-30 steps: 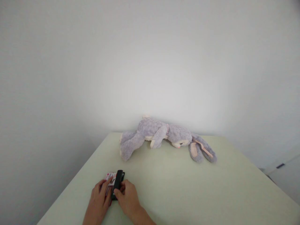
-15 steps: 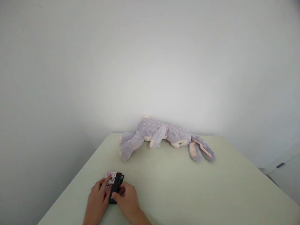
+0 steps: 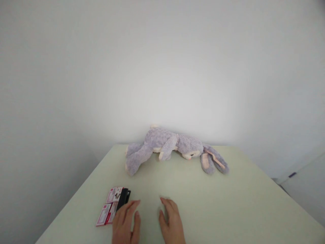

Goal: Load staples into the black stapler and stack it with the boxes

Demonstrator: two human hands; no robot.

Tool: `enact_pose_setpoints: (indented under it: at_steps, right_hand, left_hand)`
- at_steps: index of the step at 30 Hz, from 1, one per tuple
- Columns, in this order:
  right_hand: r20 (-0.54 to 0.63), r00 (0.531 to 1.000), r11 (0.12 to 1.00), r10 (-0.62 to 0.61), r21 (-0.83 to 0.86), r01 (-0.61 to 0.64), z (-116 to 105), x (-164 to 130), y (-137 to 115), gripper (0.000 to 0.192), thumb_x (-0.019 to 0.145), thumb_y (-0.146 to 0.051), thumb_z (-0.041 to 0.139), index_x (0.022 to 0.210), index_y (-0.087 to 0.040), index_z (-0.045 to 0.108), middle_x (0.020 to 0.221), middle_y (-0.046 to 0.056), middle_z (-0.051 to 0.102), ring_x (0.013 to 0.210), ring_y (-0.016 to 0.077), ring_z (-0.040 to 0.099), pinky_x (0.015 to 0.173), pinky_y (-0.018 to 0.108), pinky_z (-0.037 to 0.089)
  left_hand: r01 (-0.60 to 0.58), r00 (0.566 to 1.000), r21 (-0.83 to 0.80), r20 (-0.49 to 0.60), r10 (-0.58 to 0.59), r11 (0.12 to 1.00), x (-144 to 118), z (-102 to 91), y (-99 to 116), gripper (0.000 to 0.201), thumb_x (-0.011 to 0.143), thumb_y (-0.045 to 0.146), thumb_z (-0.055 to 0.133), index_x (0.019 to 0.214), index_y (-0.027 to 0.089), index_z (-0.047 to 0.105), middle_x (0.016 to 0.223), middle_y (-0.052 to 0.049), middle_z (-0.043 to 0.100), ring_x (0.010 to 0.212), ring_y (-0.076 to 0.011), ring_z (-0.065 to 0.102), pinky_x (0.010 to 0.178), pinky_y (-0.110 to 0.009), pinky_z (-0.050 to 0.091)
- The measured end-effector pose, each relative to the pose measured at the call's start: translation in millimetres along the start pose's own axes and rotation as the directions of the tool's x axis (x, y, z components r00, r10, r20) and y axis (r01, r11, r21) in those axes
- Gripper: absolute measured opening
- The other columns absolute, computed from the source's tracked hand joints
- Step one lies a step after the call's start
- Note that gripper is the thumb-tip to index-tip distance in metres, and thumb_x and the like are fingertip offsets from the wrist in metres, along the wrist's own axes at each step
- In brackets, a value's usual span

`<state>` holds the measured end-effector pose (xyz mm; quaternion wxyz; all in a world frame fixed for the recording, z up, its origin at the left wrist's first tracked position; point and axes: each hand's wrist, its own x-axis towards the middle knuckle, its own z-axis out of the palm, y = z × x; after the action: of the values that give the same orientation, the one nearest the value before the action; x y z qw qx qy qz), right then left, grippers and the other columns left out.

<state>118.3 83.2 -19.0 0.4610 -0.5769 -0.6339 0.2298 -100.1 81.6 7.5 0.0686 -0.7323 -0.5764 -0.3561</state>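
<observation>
Head view: red-and-white packets [image 3: 108, 210] beside black stapler [image 3: 123, 198], print unreadable.

1. Left hand [image 3: 126, 222], lower centre of the frame: bare, no glove, ring or watch visible.
2. Right hand [image 3: 172, 220], just right of it: bare, likewise unadorned.
3. Wrists cut off by the bottom edge; no sleeve in view.

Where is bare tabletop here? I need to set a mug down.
Free: the wide stretch right of the right hand, below the plush rabbit, and the strip between both hands and the rabbit. Crowded: the near-left, where the black stapler and packets lie beside the left hand.
</observation>
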Motion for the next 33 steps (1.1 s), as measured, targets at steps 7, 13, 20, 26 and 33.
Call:
enact_pose_setpoints:
  at_steps: [7, 13, 20, 26, 33]
  right_hand:
    - [0.087, 0.995, 0.777, -0.044, -0.623, 0.089, -67, -39, 76, 0.06, 0.092, -0.041, 0.054, 0.152, -0.039, 0.045, 0.156, -0.001, 0.047, 0.142, 0.0368, 0.047, 0.114, 0.064, 0.038]
    - [-0.008, 0.999, 0.671, -0.044, -0.741, 0.023, -47, -43, 69, 0.059, 0.094, -0.046, 0.048, 0.153, -0.04, 0.043, 0.159, -0.001, 0.04, 0.145, 0.0367, 0.043, 0.118, 0.064, 0.027]
    - [0.009, 1.0, 0.644, -0.023, -0.765, 0.021, -50, -40, 66, 0.06, 0.095, -0.05, 0.045, 0.153, -0.039, 0.041, 0.159, -0.002, 0.038, 0.145, 0.0366, 0.042, 0.118, 0.063, 0.027]
    - [0.017, 1.0, 0.642, -0.004, -0.767, 0.015, -51, -40, 65, 0.059, 0.096, -0.052, 0.043, 0.153, -0.04, 0.042, 0.16, -0.003, 0.038, 0.146, 0.0361, 0.04, 0.118, 0.062, 0.028]
    - [0.016, 1.0, 0.63, 0.002, -0.777, 0.011, -51, -40, 62, 0.058, 0.097, -0.052, 0.041, 0.153, -0.039, 0.042, 0.16, -0.004, 0.036, 0.147, 0.035, 0.04, 0.119, 0.062, 0.027]
  left_hand:
    - [-0.12, 0.934, 0.074, 0.347, 0.087, 0.99, -20, 85.0, 91, 0.063, 0.096, 0.034, 0.047, 0.157, 0.033, 0.033, 0.162, -0.002, 0.039, 0.147, -0.0316, 0.04, 0.118, -0.06, 0.03]
    - [-0.17, 0.944, 0.114, 0.304, 0.128, 0.979, -29, 99.4, 94, 0.064, 0.093, 0.041, 0.05, 0.155, 0.034, 0.037, 0.164, 0.001, 0.035, 0.148, -0.0335, 0.038, 0.119, -0.059, 0.027]
    - [-0.156, 0.954, 0.151, 0.279, 0.109, 0.976, -30, 101.9, 95, 0.065, 0.091, 0.041, 0.051, 0.155, 0.033, 0.039, 0.163, 0.001, 0.036, 0.149, -0.0334, 0.037, 0.12, -0.058, 0.025]
    - [-0.199, 0.943, 0.135, 0.294, 0.152, 0.971, -28, 100.3, 91, 0.065, 0.093, 0.044, 0.05, 0.155, 0.034, 0.037, 0.164, 0.001, 0.035, 0.148, -0.032, 0.038, 0.118, -0.056, 0.027]
    - [-0.139, 0.955, 0.158, 0.282, 0.09, 0.978, -31, 103.5, 97, 0.063, 0.09, 0.04, 0.051, 0.152, 0.033, 0.044, 0.164, 0.001, 0.035, 0.151, -0.0324, 0.033, 0.121, -0.06, 0.021]
